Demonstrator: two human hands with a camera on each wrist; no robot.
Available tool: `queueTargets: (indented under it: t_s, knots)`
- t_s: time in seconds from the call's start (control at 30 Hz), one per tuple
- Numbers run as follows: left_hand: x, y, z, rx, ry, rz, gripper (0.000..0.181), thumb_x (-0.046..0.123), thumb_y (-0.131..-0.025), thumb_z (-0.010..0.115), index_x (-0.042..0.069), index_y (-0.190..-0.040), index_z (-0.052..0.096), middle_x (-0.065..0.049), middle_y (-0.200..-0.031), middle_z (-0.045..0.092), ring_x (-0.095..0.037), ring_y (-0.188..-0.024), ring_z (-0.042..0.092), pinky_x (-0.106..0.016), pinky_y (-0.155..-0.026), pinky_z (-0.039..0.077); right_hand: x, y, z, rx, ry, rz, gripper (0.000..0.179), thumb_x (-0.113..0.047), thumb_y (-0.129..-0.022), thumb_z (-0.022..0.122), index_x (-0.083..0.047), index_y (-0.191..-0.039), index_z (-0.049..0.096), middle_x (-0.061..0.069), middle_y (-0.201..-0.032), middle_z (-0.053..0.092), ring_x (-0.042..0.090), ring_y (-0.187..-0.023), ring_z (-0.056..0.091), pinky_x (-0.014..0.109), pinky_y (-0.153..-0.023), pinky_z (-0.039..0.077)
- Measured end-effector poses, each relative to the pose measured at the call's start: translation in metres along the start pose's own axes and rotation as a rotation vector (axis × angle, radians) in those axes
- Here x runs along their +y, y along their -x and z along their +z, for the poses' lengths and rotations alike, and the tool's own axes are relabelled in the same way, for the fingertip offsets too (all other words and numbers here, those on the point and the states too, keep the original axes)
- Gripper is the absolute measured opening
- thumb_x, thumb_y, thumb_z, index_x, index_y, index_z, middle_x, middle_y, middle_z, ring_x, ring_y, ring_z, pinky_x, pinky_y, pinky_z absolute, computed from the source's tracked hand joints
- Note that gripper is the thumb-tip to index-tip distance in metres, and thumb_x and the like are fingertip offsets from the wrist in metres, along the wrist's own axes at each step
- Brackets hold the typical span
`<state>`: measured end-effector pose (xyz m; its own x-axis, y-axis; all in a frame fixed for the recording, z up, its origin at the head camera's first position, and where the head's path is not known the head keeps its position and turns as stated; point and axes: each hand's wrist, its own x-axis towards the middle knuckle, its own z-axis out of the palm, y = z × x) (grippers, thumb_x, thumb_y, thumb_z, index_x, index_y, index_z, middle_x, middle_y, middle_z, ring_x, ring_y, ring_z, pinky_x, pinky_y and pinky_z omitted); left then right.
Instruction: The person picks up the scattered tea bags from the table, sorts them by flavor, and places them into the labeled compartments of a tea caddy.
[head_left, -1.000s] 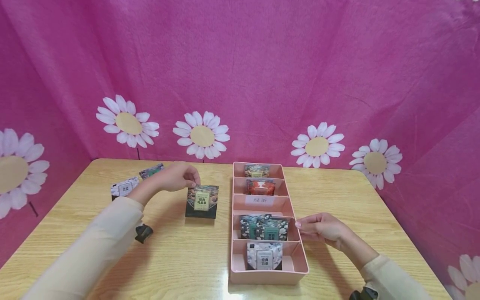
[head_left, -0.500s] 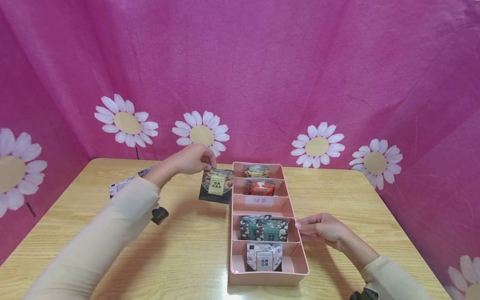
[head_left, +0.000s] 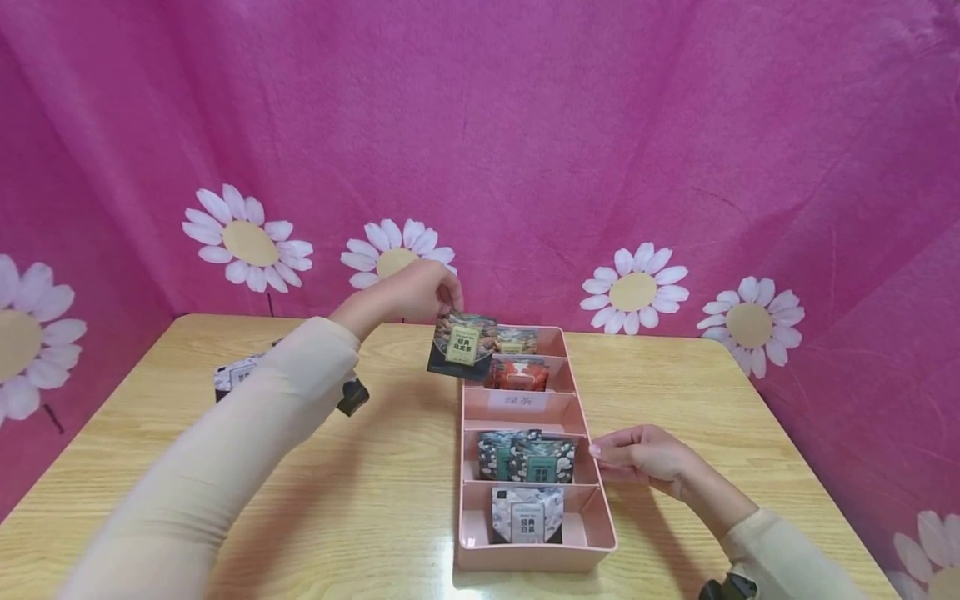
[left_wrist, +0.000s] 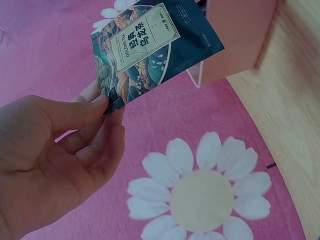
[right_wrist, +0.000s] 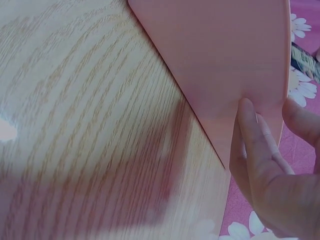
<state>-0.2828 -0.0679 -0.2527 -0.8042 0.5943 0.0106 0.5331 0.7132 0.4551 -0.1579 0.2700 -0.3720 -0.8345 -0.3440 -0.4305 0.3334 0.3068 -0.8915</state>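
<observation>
My left hand pinches a dark tea sachet by its top corner, raised at the left side of the pink divided box. In the left wrist view the sachet reads "Oolong Tea", and the thumb lies over its corner. My right hand rests against the box's right side; in the right wrist view the fingers lie fairly straight on the outer wall, with the thumb at the rim. The box holds an oolong sachet, red sachets, green sachets and a white sachet.
A white sachet lies on the wooden table at the left, with another sachet mostly hidden behind the left arm. A paper label stands in the box's middle compartment. A pink flowered curtain hangs behind the table.
My left hand has lifted the oolong sachet from the table's left part and carried it up and right to the box's far left edge. The right hand stays where it was.
</observation>
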Motion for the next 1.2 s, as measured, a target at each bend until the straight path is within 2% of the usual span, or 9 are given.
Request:
queueTargets:
  t_s: [0.27,0.53,0.7,0.83,1.0,1.2]
  knots:
    - [0.011,-0.028,0.0,0.003,0.015,-0.02,0.024,-0.011,-0.08,0.055,0.002,-0.092,0.072,-0.014,-0.097,0.073,-0.022,-0.094,0.067,-0.03,-0.085,0.053,0.001,-0.001,-0.001,-0.015,-0.032,-0.01,0.037,-0.012,-0.089,0.066,0.015,-0.113,0.062,0.001,-0.097,0.074,0.006,-0.089,0.068,0.031,-0.086,0.057]
    - [0.017,-0.055,0.003,0.01,-0.005,-0.034,0.025,-0.009,-0.079,0.058,0.004,-0.095,0.074,-0.012,-0.1,0.075,-0.022,-0.094,0.067,-0.03,-0.087,0.052,0.004,-0.002,-0.002,-0.019,-0.064,-0.021,0.022,-0.01,-0.088,0.066,0.006,-0.104,0.069,-0.004,-0.09,0.074,0.006,-0.086,0.069,0.032,-0.086,0.057]
    - [0.017,-0.066,0.003,0.033,-0.003,-0.053,0.026,-0.008,-0.08,0.057,0.003,-0.097,0.073,-0.013,-0.104,0.073,-0.024,-0.097,0.066,-0.031,-0.088,0.052,0.004,-0.002,-0.001,-0.013,-0.064,-0.03,0.019,-0.01,-0.088,0.066,0.004,-0.101,0.07,-0.004,-0.088,0.073,0.005,-0.086,0.068,0.031,-0.086,0.057]
    - [0.012,-0.072,0.008,0.048,0.016,-0.093,0.028,-0.009,-0.08,0.055,0.003,-0.098,0.073,-0.013,-0.105,0.073,-0.024,-0.098,0.064,-0.031,-0.088,0.052,0.004,-0.002,0.0,-0.008,-0.066,-0.03,0.016,-0.01,-0.088,0.066,0.001,-0.098,0.071,-0.005,-0.087,0.072,0.005,-0.084,0.067,0.031,-0.085,0.057]
    - [0.008,-0.08,0.015,0.017,0.023,-0.146,0.029,-0.008,-0.08,0.055,0.003,-0.101,0.073,-0.013,-0.109,0.072,-0.024,-0.103,0.062,-0.031,-0.09,0.051,0.004,-0.001,0.0,0.001,-0.051,-0.023,0.024,-0.012,-0.087,0.068,0.006,-0.102,0.07,-0.005,-0.088,0.072,0.004,-0.084,0.067,0.031,-0.086,0.057]
    - [0.006,-0.093,0.013,0.015,-0.015,-0.199,0.033,-0.009,-0.079,0.054,0.005,-0.1,0.074,-0.009,-0.112,0.072,-0.017,-0.091,0.053,-0.022,-0.074,0.044,0.002,0.0,-0.001,-0.006,-0.053,-0.022,0.028,-0.011,-0.088,0.067,0.011,-0.106,0.067,-0.005,-0.089,0.073,0.004,-0.085,0.067,0.03,-0.086,0.057]
